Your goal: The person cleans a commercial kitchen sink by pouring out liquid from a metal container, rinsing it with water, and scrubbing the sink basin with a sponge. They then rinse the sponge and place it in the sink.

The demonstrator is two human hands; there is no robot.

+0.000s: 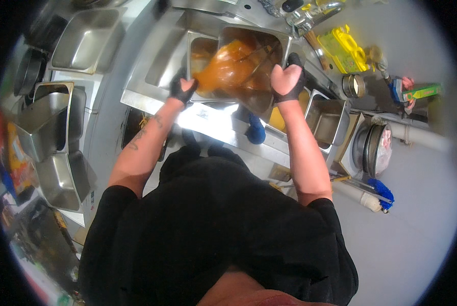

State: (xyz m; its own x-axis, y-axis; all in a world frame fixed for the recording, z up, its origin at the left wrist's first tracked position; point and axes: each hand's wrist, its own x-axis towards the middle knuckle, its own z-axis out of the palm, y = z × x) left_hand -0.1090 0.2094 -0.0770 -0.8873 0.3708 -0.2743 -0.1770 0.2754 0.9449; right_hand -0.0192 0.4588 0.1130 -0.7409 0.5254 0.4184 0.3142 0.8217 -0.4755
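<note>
A stainless steel pan is tilted over the sink, with orange-brown liquid sweeping left out of it. My right hand, in a black glove with a bare patch at its back, grips this pan's right rim. Beneath and to the left lies a second steel pan, which also has brownish liquid inside. My left hand, gloved alike, is at that second pan's near left corner; its fingers are partly hidden, and I cannot tell whether it grips the rim or supports the pouring side.
A steel sink basin surrounds the pans. On the right are a steel pan, a yellow jug and a round pot. A blue cloth-like item hangs at the front edge. Several steel pans stand left.
</note>
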